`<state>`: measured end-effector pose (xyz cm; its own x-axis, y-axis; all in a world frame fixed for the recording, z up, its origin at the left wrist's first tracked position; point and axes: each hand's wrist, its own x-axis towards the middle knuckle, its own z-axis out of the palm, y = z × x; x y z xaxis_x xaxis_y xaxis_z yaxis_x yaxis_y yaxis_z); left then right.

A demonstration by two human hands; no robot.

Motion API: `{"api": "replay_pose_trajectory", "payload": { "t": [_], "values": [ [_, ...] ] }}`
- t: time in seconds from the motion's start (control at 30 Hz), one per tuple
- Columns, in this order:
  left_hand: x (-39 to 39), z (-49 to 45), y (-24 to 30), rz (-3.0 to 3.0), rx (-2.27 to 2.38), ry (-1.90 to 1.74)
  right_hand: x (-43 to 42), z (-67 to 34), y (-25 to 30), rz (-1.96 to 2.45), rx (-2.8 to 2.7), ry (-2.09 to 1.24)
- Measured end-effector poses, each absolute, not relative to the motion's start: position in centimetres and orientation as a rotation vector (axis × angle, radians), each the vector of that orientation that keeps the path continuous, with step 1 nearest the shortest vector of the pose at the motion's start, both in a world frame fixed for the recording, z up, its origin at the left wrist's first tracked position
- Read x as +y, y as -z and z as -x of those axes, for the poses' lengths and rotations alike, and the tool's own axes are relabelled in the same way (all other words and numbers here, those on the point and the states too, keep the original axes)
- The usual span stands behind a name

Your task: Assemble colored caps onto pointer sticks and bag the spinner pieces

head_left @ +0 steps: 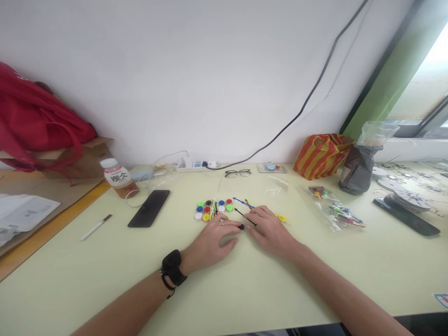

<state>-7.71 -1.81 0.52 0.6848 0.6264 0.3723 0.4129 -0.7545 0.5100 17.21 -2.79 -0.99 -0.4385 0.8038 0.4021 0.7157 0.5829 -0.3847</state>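
Observation:
My left hand (212,241), with a black watch on its wrist and a ring on one finger, rests on the pale table (105,280), fingertips pinched on a small black round piece (241,227). My right hand (269,230) lies beside it, fingers closed on a thin black stick (242,215) that points up and left. Just beyond the hands sits a cluster of small coloured round caps (213,209): green, blue, red, yellow, white. Blue, green and red sticks (245,202) lie right of the caps. A yellow piece (282,218) lies by my right hand.
A black phone (149,208), a drink bottle (119,178), a white pen (95,227), glasses (238,173), a power strip (196,164). At right lie clear bags of coloured parts (336,210), a striped bag (322,155), a grey bag (357,171) and a dark tablet (408,216). Red bag (35,126) far left.

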Motion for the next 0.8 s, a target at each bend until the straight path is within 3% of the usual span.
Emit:
{"api": "replay_pose_trajectory", "payload": {
  "t": [0.37,0.8],
  "values": [
    [-1.7,7.8,-0.7,-2.492,0.81,-0.746,-1.9,-17.7,2.0,1.24,-2.206,-0.14],
    [-2.1,7.8,-1.3,-2.437,0.88,-0.884,-3.7,-17.0,0.0,1.239,-1.901,-0.713]
  ]
}}
